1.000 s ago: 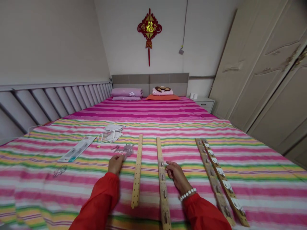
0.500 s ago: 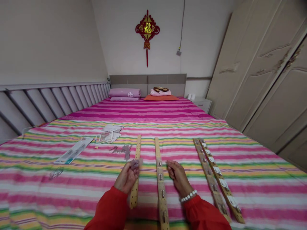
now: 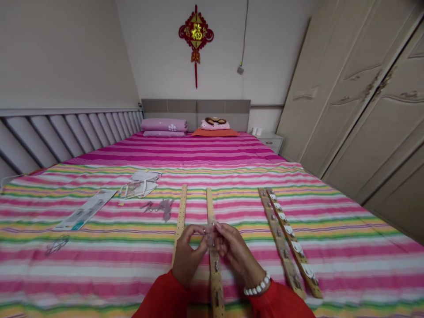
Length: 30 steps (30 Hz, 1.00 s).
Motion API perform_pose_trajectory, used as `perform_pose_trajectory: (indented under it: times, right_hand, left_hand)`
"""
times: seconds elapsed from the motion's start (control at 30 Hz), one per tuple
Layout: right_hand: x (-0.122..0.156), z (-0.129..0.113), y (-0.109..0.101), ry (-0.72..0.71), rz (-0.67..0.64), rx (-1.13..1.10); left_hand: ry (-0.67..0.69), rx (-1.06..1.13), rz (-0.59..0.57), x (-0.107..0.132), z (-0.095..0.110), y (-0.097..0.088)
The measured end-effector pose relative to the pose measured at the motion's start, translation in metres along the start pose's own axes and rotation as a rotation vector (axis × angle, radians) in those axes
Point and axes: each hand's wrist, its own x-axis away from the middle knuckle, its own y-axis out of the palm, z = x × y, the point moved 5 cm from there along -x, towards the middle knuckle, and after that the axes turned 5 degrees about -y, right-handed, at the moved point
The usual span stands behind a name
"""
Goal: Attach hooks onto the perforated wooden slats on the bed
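Left hand [image 3: 188, 257], right hand [image 3: 236, 254] now together

Left hand [image 3: 189, 257] and right hand [image 3: 233, 249] curl inward — nearly meeting, perhaps pinching.

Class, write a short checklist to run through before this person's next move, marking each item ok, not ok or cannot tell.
1. Left hand and right hand both pinch the clear plastic piece: ok.
2. Perforated wooden strip under the hands lies flat on the striped bedspread: ok.
3. Piece seated in a strip hole: cannot tell, fingers hide it.
4. Spare clear plastic pieces within reach: ok.
5. Neighbouring wooden strip free of the left hand: not ok, the hand covers its near end.
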Motion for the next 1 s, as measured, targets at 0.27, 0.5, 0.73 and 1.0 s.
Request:
perform_pose_trajectory:
  times: [0.27,0.5,0.73,1.0]
  right_hand:
    - [-0.001,0.001,-0.007,-0.028,0.051,0.081]
    - [-0.014,-0.003,-0.025,-0.147,0.175,0.198]
    - [-0.032,-0.005,-0.03,-0.134,0.185,0.221]
    - [-0.068,-0.009,-0.04,-0.149,0.203,0.233]
  left_hand:
    - [0.167,-0.114,-0.073,0.011,0.0,0.002]
    - [-0.056,-0.004,-0.012,-0.002,-0.011,0.001]
    - [-0.389,0.143,-0.206,-0.039,-0.032,0.021]
    - [-0.454,0.204,-0.162,-0.082,-0.054,0.037]
